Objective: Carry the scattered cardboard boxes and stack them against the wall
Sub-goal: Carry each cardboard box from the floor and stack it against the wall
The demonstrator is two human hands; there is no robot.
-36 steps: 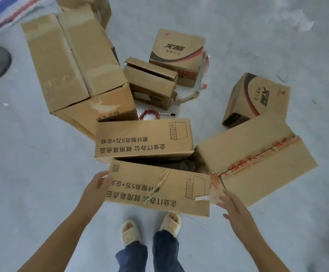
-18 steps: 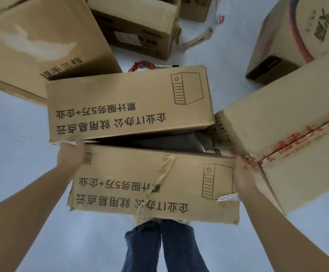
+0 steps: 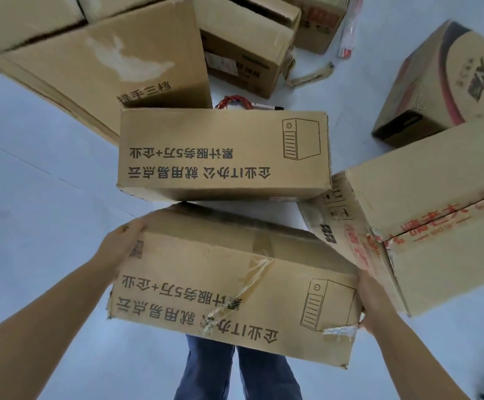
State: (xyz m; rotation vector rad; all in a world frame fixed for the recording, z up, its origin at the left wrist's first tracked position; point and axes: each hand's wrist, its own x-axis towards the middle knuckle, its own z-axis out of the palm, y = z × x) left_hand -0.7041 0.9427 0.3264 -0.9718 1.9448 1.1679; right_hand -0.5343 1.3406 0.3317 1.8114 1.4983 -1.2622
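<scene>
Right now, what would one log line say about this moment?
phase: lifting | left hand: holds near box | right hand: holds same | matching box: on floor

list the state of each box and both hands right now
near printed box: closed, torn tape, gripped at both ends
left hand: grips its left end
right hand: grips its right end
second printed box: closed, on floor
red-lettered box: closed, taped seam
small box: flap partly raised
</scene>
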